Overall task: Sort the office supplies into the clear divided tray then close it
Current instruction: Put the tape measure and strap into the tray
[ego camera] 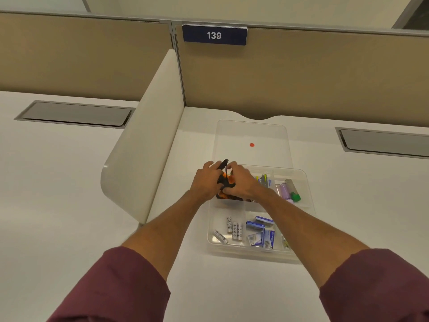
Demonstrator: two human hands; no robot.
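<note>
Head camera view, looking down along two bare forearms in maroon sleeves (111, 287).

One clear divided tray (308, 205) sits on a white desk (232, 287). One clear lid (253, 131) with a single red dot (251, 145) lies flat on the desk at the tray's far edge.

Tray contents by compartment:
- **Near-left:** four white cylinders (235, 230).
- **Near-middle:** at least three blue boxes (268, 237).
- **Far-middle:** thin yellow and blue items (263, 178), too small to count.
- **Far-right:** three tubes (285, 190), two of them lilac and one with a green cap.

The left hand (206, 181) and right hand (241, 182) meet over the tray's far-left corner compartment. Both have their fingers curled around one black object (224, 169), gripping it between them just above that compartment. What the object is cannot be told. Orange pieces (223, 195) show under the hands inside the same compartment.

One white curved divider panel (144, 147) stands along the desk's left edge. A beige partition wall (325, 77) runs along the desk's far edge and carries one blue sign (214, 35) reading 139. Two grey recessed hatches are in view. One hatch (74, 113) is left of the divider, and the other (385, 142) is near the desk's far right edge.
</note>
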